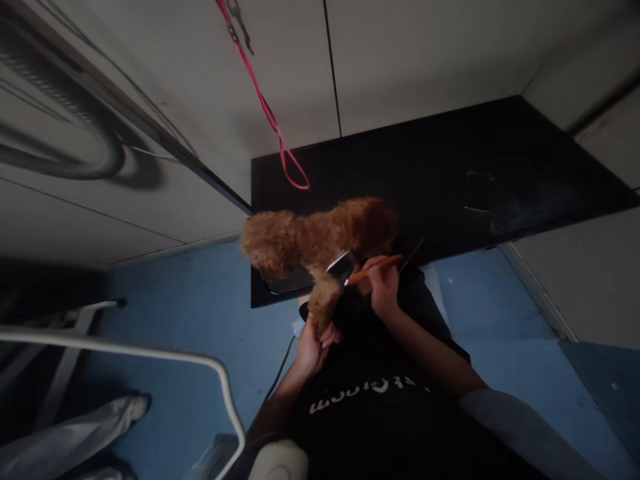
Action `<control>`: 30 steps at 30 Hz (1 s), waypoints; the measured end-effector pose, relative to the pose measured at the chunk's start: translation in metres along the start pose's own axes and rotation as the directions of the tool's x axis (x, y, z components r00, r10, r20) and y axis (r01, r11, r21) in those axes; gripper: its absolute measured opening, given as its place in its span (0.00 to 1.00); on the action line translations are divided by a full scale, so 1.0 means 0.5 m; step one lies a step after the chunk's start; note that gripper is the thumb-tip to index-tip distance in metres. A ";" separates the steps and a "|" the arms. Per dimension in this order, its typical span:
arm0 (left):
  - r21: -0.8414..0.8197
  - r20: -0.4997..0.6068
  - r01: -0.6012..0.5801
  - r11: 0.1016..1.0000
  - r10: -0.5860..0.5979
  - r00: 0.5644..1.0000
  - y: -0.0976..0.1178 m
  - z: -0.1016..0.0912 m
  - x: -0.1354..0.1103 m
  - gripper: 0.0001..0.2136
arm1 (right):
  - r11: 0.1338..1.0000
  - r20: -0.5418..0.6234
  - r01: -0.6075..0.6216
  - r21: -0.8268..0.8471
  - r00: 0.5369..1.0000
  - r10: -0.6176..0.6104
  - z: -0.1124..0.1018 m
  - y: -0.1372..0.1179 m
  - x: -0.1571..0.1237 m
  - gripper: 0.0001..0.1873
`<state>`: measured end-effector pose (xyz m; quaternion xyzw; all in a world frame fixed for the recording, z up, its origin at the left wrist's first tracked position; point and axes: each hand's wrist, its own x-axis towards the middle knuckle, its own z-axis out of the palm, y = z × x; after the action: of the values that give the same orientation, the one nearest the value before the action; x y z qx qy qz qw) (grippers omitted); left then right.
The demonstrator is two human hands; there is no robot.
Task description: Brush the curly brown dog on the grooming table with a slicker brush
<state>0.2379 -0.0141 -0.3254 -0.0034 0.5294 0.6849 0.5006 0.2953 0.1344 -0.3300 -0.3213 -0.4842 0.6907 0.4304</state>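
Note:
A curly brown dog [320, 233] stands near the left end of a black table [430, 160]. My left hand [313, 347] is closed round the lower part of the dog's leg [324, 300], which is stretched out over the table's near edge. In my right hand [384, 287] is a slicker brush [341, 268] with an orange handle. The brush head is at the top of that leg, close to the coat. Beyond my right hand a thin dark rod [413, 253] sticks up; I cannot make out what it belongs to.
A pink loop leash [267, 110] hangs above the table. A grey ribbed hose [100, 157] curves at the left. A bent white tube [150, 353] crosses the lower left, over the blue floor [190, 320]. A flat dark rectangle [477, 191] lies on the table's right part.

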 end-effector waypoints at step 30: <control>0.652 0.142 -0.264 0.711 0.228 0.963 -0.032 -0.068 0.048 0.16 | 0.969 -0.051 -0.205 -0.138 0.979 0.200 -0.014 0.001 -0.019 0.14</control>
<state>0.2189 -0.0236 -0.3647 0.2634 0.7211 0.5113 0.3864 0.3051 0.1284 -0.3324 -0.4115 -0.4891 0.6886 0.3424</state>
